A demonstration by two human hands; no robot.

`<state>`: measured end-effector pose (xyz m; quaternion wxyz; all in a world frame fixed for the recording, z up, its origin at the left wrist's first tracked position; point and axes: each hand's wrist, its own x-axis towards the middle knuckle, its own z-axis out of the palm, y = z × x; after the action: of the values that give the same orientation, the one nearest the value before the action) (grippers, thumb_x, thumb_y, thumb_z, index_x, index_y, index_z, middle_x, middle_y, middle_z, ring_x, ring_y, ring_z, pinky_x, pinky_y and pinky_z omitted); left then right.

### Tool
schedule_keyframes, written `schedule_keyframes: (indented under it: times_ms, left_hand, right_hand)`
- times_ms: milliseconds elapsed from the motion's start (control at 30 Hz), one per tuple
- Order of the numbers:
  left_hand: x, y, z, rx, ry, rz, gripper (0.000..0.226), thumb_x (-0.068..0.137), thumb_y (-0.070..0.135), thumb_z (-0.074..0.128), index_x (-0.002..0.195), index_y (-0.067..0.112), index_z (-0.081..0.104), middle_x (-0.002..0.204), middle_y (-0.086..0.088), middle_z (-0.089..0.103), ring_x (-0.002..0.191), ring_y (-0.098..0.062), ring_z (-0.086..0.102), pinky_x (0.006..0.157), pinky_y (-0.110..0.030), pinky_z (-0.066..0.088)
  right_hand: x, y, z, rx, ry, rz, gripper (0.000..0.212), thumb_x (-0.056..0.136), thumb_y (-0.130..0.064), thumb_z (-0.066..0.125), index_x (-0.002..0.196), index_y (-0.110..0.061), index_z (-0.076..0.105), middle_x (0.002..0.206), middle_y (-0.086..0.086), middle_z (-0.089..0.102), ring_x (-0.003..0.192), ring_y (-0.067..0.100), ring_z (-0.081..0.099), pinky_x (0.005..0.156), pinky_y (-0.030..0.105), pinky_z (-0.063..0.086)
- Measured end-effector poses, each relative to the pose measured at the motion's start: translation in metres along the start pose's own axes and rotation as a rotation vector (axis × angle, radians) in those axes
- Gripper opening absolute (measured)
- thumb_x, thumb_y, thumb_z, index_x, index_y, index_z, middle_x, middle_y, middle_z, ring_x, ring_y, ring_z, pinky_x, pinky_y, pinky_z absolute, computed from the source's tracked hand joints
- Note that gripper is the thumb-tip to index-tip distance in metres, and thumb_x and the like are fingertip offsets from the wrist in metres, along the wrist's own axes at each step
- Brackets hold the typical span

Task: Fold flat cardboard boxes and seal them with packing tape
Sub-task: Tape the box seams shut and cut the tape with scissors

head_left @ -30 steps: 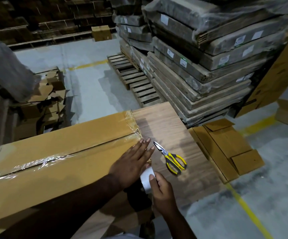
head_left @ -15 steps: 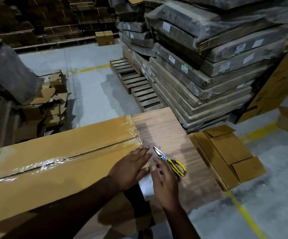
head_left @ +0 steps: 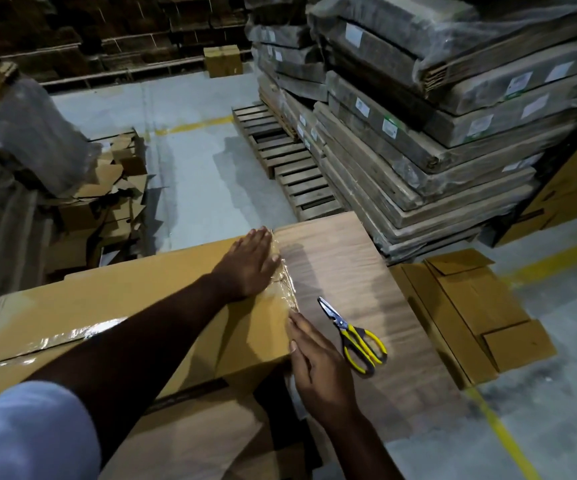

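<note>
On table (head_left: 349,271), left-near: long cardboard box (head_left: 124,306), taped; light, stiff, tape slick. Left hand (head_left: 250,261) flat on top, right hand (head_left: 314,362) flat against end; both grips spread. Lift by ends.
</note>
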<state>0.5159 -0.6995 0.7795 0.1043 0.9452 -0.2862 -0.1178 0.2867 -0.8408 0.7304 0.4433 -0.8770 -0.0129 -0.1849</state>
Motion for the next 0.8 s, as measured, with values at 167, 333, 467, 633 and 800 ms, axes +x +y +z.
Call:
schedule_keyframes:
  times_ms: [167,333,467,633,800]
  left_hand:
    - [0.041,-0.007,-0.014,-0.004,0.038,-0.108,0.063,0.105,0.056,0.017,0.152,0.021,0.042,0.152,-0.009,0.052,0.139,-0.034,0.047,0.114,-0.05,0.031]
    - [0.066,-0.005,-0.022,-0.092,-0.062,-0.29,0.046,0.111,0.049,0.02,0.135,0.032,0.055,0.141,-0.008,0.061,0.131,-0.036,0.053,0.109,-0.05,0.03]
    - [0.068,0.003,-0.026,-0.064,-0.103,-0.327,0.052,0.111,0.05,0.017,0.146,0.028,0.049,0.152,-0.01,0.052,0.14,-0.036,0.046,0.114,-0.049,0.027]
    - [0.037,0.009,-0.002,0.039,-0.025,-0.159,0.073,0.107,0.059,0.014,0.166,0.018,0.001,0.174,-0.007,-0.006,0.161,-0.029,-0.003,0.128,-0.052,-0.001]
    - [-0.058,0.037,0.029,0.097,-0.043,0.133,0.079,0.102,0.066,0.004,0.165,0.02,-0.011,0.169,0.002,-0.023,0.156,-0.017,-0.025,0.127,-0.041,-0.012]
  right_hand:
    - [0.002,0.004,0.0,0.024,0.038,-0.05,0.039,0.104,-0.009,0.058,0.141,-0.015,0.067,0.156,-0.012,0.053,0.144,0.006,0.05,0.114,0.031,0.046]
    - [0.005,0.01,0.005,0.104,0.088,0.007,0.035,0.104,-0.01,0.062,0.137,-0.019,0.07,0.15,-0.013,0.059,0.138,0.006,0.056,0.109,0.036,0.051]
    - [0.018,0.006,0.009,0.184,0.083,0.179,0.037,0.105,-0.014,0.059,0.139,-0.027,0.069,0.148,-0.023,0.058,0.138,-0.001,0.054,0.113,0.027,0.046]
    - [0.026,0.007,0.015,0.09,-0.049,0.418,0.052,0.104,-0.046,0.038,0.156,-0.05,0.04,0.141,-0.016,0.065,0.122,0.011,0.065,0.087,0.026,0.05]
    - [0.033,0.003,0.008,0.08,-0.17,0.551,0.044,0.113,-0.043,0.034,0.154,-0.04,0.049,0.154,-0.016,0.054,0.143,0.013,0.047,0.107,0.024,0.037]
